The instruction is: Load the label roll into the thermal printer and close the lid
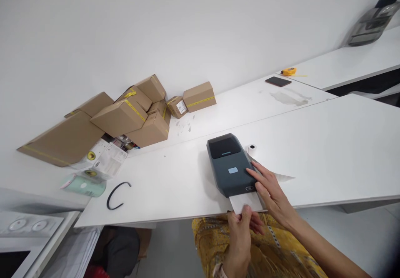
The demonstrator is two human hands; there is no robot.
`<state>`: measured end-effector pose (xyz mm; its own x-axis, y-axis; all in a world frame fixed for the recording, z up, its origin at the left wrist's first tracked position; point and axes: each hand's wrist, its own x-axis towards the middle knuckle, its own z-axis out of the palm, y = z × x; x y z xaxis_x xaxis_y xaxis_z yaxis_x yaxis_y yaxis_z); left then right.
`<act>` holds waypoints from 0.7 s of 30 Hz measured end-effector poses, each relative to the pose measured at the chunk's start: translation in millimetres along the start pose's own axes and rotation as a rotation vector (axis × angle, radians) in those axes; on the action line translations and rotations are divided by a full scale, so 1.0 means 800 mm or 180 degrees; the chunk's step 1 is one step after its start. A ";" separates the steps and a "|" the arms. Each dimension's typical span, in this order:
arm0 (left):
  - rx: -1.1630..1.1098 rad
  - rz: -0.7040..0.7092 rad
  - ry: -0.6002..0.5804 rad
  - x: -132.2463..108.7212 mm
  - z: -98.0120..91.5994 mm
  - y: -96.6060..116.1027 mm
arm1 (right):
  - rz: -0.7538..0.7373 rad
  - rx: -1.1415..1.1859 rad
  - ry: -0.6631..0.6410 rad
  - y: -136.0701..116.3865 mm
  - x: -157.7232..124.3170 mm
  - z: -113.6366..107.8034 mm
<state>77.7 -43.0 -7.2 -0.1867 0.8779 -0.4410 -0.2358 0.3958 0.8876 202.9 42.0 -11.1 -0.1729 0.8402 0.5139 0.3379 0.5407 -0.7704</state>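
A dark grey label printer (229, 164) sits near the front edge of a white table (328, 153). A white label (242, 202) sticks out of its front slot. My left hand (242, 232) pinches the near edge of that label between thumb and fingers. My right hand (268, 190) lies flat with fingers stretched out on the printer's right front corner. A small white label roll (251, 149) stands just behind the printer on the right, and a strip of white paper (283, 177) lies beside my right hand.
Several taped cardboard boxes (131, 111) are piled at the back left by the wall. Leaflets and a pale green roll (84, 185) lie at the left, with a black curved band (117, 194) nearby. A phone (278, 81) and a yellow tape measure (288, 71) rest far right.
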 end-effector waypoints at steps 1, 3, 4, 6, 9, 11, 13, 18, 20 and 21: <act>0.0224 -0.0014 -0.0303 -0.003 -0.009 -0.003 | -0.0002 -0.0065 0.0024 -0.002 0.001 0.000; 0.0880 0.0035 -0.0930 -0.006 -0.032 -0.007 | -0.0098 -0.0218 0.0057 -0.007 0.007 -0.001; 0.1213 0.0151 -0.1061 -0.007 -0.046 -0.007 | -0.0208 -0.0301 0.0054 -0.010 0.011 -0.002; 0.1433 0.0411 -0.0545 -0.004 -0.075 0.000 | -0.0484 -0.0481 0.0003 -0.015 0.020 -0.002; 0.0936 0.0977 0.0791 0.005 -0.102 0.027 | -0.0855 -0.0794 -0.0148 -0.019 0.036 -0.001; 0.0699 0.1461 0.1061 0.014 -0.104 0.047 | -0.1026 -0.0961 -0.0241 -0.018 0.043 0.002; 0.0702 0.1748 0.0873 0.023 -0.095 0.061 | -0.1134 -0.1068 -0.0297 -0.015 0.047 0.005; 0.0546 0.1613 0.0063 0.041 -0.059 0.064 | -0.1305 -0.1301 -0.0224 -0.010 0.047 0.010; 0.0440 0.1465 -0.0083 0.041 -0.051 0.061 | -0.1355 -0.1464 -0.0163 -0.011 0.046 0.011; 0.0432 0.1420 -0.0098 0.039 -0.049 0.061 | -0.1356 -0.1537 -0.0139 -0.011 0.046 0.012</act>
<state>23.2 -6.6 16.9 -0.2125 0.9771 -0.0099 -0.0115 0.0076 0.9999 184.6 68.7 11.2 -0.4179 0.5624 0.7135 0.6079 0.7568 -0.2404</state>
